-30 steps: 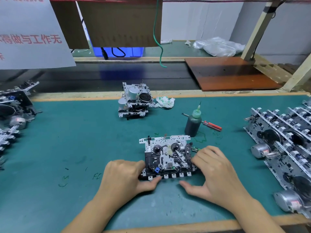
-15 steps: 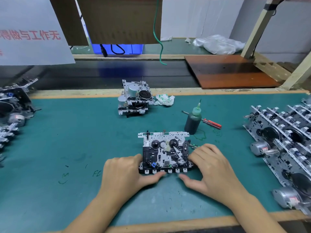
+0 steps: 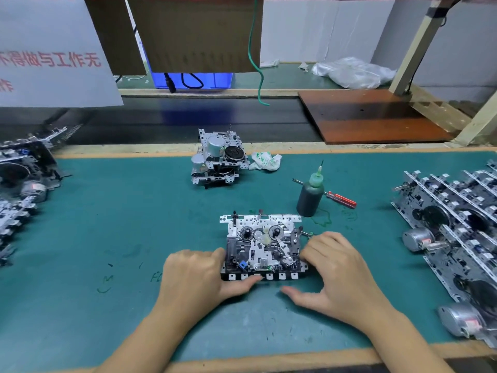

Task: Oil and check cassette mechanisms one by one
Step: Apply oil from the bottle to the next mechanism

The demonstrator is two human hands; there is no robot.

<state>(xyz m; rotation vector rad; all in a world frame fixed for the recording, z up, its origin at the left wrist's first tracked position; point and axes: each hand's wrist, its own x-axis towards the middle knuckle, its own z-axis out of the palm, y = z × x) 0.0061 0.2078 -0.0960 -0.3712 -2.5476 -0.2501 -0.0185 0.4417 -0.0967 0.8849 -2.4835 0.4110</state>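
A cassette mechanism (image 3: 262, 246) lies flat on the green mat, metal plate up, with a row of white keys along its near edge. My left hand (image 3: 199, 278) grips its left side, fingers curled at the edge and the thumb lying on the key row. My right hand (image 3: 336, 270) has its fingers curled against the right side; its thumb stretches along the mat just below the keys. A dark oil bottle (image 3: 310, 195) with a green needle cap stands upright behind the mechanism to the right.
A red-handled screwdriver (image 3: 340, 199) lies behind the bottle. A small stack of mechanisms (image 3: 219, 160) and a crumpled wrapper (image 3: 265, 161) sit at the mat's far edge. Rows of mechanisms (image 3: 451, 232) fill the right side, and a pile of mechanisms (image 3: 21, 184) the left. A dark conveyor belt (image 3: 188, 125) runs behind.
Both hands have stayed on the mechanism. My left thumb has slid a little further right along the key row. The mechanism has hardly moved.
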